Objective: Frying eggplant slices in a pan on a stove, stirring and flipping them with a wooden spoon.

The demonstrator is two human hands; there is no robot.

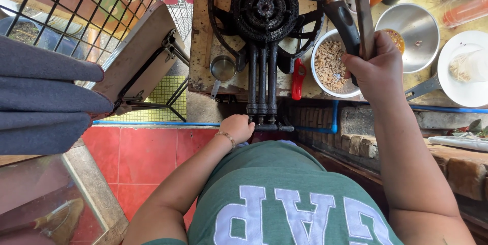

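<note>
left hand [238, 127] centre frame, fingers curled on gas burner [263, 8] valve | right hand [377, 67] upper right, fist closed round wooden handle [363, 11] beside pan handle [345, 24] | peanut bowl [330, 64] on tabletop [203, 47]

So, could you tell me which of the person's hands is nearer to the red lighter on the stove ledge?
Right. The right hand, gripping a wooden handle, is just beyond the white bowl beside the red lighter. The left hand is lower, at the burner's valve.
</note>
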